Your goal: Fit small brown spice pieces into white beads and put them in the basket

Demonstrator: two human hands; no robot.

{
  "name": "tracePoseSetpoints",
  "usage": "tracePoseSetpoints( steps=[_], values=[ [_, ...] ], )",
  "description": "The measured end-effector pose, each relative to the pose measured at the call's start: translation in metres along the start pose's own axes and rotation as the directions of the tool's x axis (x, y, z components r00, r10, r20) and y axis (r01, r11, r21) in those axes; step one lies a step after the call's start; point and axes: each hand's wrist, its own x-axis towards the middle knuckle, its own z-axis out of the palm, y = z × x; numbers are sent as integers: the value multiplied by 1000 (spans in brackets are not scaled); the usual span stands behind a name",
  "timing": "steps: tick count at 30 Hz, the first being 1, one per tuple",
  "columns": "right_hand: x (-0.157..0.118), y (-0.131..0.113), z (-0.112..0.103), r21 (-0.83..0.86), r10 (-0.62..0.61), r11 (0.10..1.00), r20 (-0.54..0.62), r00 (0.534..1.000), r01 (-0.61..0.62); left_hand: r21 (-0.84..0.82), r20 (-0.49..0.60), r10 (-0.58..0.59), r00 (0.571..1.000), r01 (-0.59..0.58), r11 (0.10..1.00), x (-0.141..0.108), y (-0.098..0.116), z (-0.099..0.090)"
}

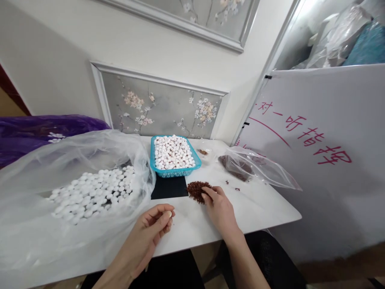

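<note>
My left hand point(155, 226) is closed over the white table's front part, fingertips pinched together; a small white thing seems to sit between them, too small to make out. The fingers of my right hand point(219, 204) touch the right side of a pile of small reddish-brown pieces point(197, 191); what they pinch is hidden. Behind the pile stands a blue basket point(176, 173) heaped with white balls point(173, 152), some with brown spots. A large clear plastic bag point(120, 146) at the left holds many loose white balls point(93, 192).
A dark flat piece point(169, 188) lies before the basket. Right of it are a small clear bag point(204, 151), a zip bag with brown contents point(237, 166) and two stray brown bits point(237, 189). Purple plastic point(54, 128) lies far left. A whiteboard point(325, 192) stands right of the table point(258, 208).
</note>
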Motion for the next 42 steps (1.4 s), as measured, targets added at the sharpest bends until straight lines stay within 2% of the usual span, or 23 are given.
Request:
tracePoseSetpoints(
  steps=[7,10,13,16,24,32,35,38,40,42],
  values=[
    [-16,-12,5,82,-49,995,-7,999,49,-63,17,-8,1000,9,998,-2,-4,-3],
    [-15,-3,-3,147,-47,988,-40,998,53,-89,-7,-9,1000,9,996,-2,-3,-2],
    [-15,12,-11,169,7,986,-75,997,6,-109,-9,9,1000,-10,994,-2,-3,-2],
    [-17,21,-16,166,31,986,-48,998,-22,-118,17,20,1000,-18,993,-2,-3,-4],
    [-20,6,-9,146,32,989,27,999,-36,-91,32,25,999,-22,996,-2,-2,-4],
    [-27,11,-16,257,86,963,-23,996,-77,-83,33,8,999,-6,997,-5,-3,-4],
    [-31,5,-18,333,89,940,-34,995,-72,-110,27,-13,1000,16,994,-6,-3,-4],
    [-34,-10,-15,520,67,852,18,998,-67,-142,10,-22,1000,23,990,-6,-4,-4],
    [-37,-25,-12,711,44,694,110,993,-110,-161,2,-18,1000,18,987,-6,-6,-5],
    [-40,-41,-8,831,10,527,203,979,-177,-176,6,-18,1000,18,984,-5,-7,-6]
  ],
)
